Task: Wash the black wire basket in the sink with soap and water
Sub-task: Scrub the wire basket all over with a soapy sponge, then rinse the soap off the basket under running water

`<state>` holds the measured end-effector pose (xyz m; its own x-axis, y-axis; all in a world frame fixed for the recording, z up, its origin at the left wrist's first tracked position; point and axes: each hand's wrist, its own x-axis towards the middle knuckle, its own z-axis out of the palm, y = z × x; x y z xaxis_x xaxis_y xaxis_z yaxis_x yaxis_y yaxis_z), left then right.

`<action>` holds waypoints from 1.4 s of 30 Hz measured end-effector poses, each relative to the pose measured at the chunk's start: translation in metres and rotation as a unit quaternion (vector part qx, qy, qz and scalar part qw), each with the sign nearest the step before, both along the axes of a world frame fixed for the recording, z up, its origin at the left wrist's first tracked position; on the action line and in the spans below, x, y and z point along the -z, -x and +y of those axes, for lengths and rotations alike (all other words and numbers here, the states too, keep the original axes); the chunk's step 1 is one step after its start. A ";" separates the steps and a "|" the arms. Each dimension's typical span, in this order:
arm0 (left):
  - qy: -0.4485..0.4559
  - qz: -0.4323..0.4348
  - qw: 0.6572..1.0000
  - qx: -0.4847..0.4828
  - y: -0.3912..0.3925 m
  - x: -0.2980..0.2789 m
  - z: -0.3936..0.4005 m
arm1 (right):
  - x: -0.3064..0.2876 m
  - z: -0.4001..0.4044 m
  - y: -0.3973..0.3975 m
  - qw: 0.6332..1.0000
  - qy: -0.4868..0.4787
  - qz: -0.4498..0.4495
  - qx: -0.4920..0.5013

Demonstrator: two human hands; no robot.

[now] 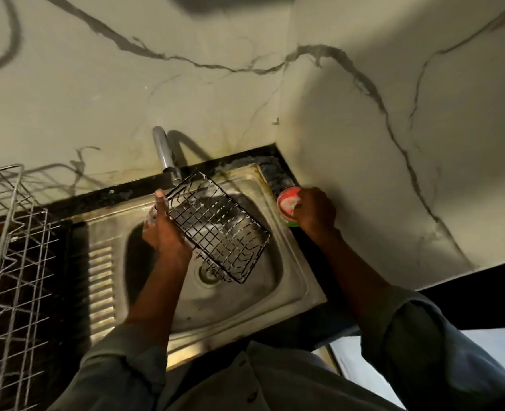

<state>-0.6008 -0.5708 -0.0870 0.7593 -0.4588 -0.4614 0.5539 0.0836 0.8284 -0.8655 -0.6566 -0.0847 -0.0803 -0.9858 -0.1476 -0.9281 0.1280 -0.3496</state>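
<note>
Sleeves: grey-blue, rolled back on both forearms, lowest in the head view.
Sink [292,280]: steel, set in a dark table; ribbed draining part on its left, drain [208,272] in the bottom of the bowl.
Left hand [163,229]: gripping the black wire basket [220,225] by its left end, thumb up along the rim, fingers curled under; white suds on the fingers.
Basket's place: held tilted over the bowl, above the drain, its far corner close under the tap [165,152]; I cannot tell whether its low corner touches the steel.
Right hand [315,212]: reaching to the sink's far right corner, fingers bent down onto a small round red and green soap tub [286,206] that stands at the rim; whether it clasps a scrubber or only dips into the soap is hidden.
Tap: curved chrome spout; no stream of water can be made out.
Rack [11,247]: light wire dish rack on the table at the left, well apart from the basket.
Wall: pale marble-look panels with grey veins meeting in a corner behind the sink.
Progress: white lather clings to many of the basket's wires, so soaping looks under way; the reach to the tub suggests more soap is being taken. Further scrubbing and the rinse appear left to do.
Writing: none readable; the tub's markings are blurred.
</note>
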 end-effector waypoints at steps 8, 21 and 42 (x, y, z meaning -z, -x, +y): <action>-0.036 0.044 0.998 0.010 -0.006 -0.001 -0.007 | 0.001 -0.001 -0.050 0.977 0.053 -0.179 -0.101; -0.063 0.076 0.971 0.217 -0.080 0.006 0.023 | 0.036 -0.008 -0.143 0.865 -0.261 -0.402 -0.150; -0.301 -0.295 0.846 0.326 -0.102 0.025 -0.114 | 0.045 0.002 -0.145 0.922 -0.118 -0.365 -0.046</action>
<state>-0.4984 -0.6852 -0.1120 0.6144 -0.6866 -0.3888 -0.2063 -0.6154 0.7608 -0.7208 -0.6544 -0.1300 0.2071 -0.9170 -0.3409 -0.4666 0.2137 -0.8583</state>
